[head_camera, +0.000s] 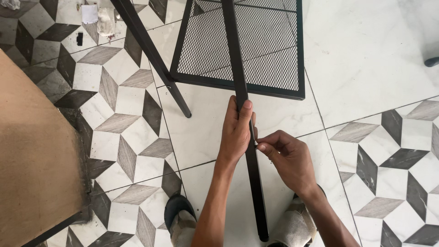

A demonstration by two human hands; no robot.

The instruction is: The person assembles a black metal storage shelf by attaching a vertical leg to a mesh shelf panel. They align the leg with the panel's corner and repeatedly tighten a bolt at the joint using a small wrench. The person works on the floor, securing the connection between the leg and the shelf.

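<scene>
Head view: the left hand (236, 132) wraps closed around one black metal leg (249, 151), fingers extended along its left face and thumb on top, while the right hand (287, 158) pinches its fingertips (262, 147) shut against the leg's right edge just below; whether they hold a small part cannot be told. Count: two hands, two visible black legs, one black mesh panel (270, 50), two slippered feet. The gripped leg is a slim, straight, matte square tube running from the panel frame down between the feet, above the patterned tile floor (123, 123).
</scene>
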